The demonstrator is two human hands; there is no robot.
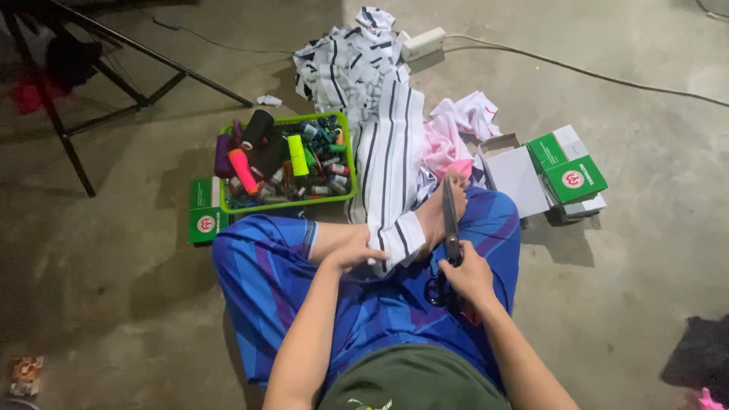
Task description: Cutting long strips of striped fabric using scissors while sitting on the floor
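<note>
Sitting on a concrete floor (623,250) with legs crossed in blue shorts (266,273), the person works over a white cloth with black stripes (391,167) that runs from the lap up toward a heap of the same cloth beyond the fingertips. The left hand (357,249) lies on the near end of that cloth, fingers curled together and pressing the folded edge down against the knee. The right hand (467,275) is wrapped around the dark handles of a pair of scissors (450,228), fingers closed tight on them; the blades point away from the fingers, up along the right edge of the striped cloth, and whether the blades are parted cannot be told.

Just past the scissor tips lies a pink and white cloth (456,133). To the right of the right hand's fingers stand an open white box (516,178) and green and white boxes (569,171). Beyond the left hand's fingers and off to the left sits a green basket (345,199) filled with thread spools in black, purple, orange and yellow. Another green box (203,212) lies at the basket's left side. Far beyond the fingers, a white power strip (422,42) and its cable rest on the floor.
</note>
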